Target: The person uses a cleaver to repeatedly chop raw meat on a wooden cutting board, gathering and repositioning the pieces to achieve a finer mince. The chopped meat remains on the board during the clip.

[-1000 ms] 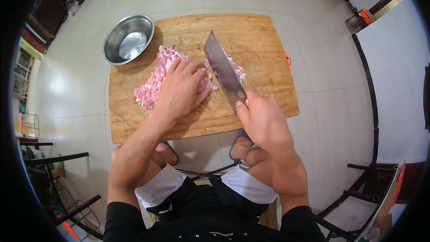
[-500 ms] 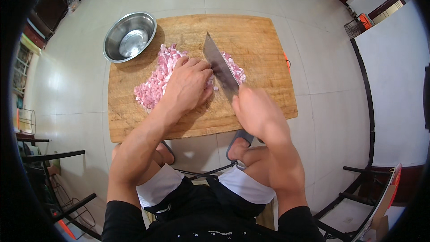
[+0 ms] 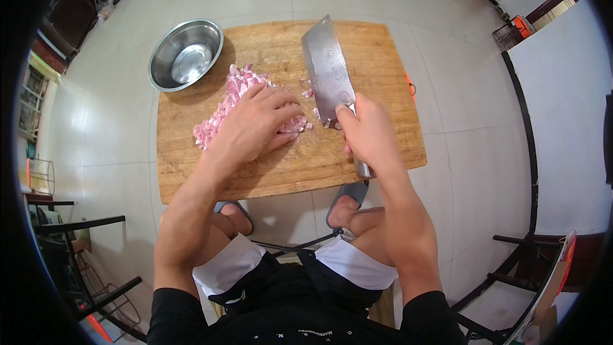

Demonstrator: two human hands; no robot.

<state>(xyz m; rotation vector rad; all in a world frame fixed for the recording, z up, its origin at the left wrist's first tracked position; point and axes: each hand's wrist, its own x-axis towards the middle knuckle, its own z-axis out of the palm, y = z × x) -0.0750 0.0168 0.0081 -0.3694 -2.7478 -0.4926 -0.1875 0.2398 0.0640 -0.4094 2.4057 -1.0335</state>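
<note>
A heap of pink and white diced meat (image 3: 220,118) lies on the left half of a wooden cutting board (image 3: 377,51). My left hand (image 3: 262,118) bends over the heap's right side, its curled fingers pressing the meat. In my right hand (image 3: 370,131) is a cleaver (image 3: 327,67), gripped at the handle with the thumb near the blade's base. The broad blade is tilted so its flat face shows, and its tip points to the board's far edge. A few small meat bits (image 3: 316,113) show at the blade's left edge; whatever lies beneath it is hidden.
An empty steel bowl (image 3: 185,54) stands at the board's far left corner. Below the near edge are my slippered feet (image 3: 348,207). A black metal chair frame (image 3: 83,223) stands at lower left, and another chair (image 3: 511,275) at lower right beside a white wall.
The cleaver has turned from edge-down to showing its flat face, and has shifted right and away from me. The meat pieces right of the blade are largely out of sight. My left hand stays on the heap.
</note>
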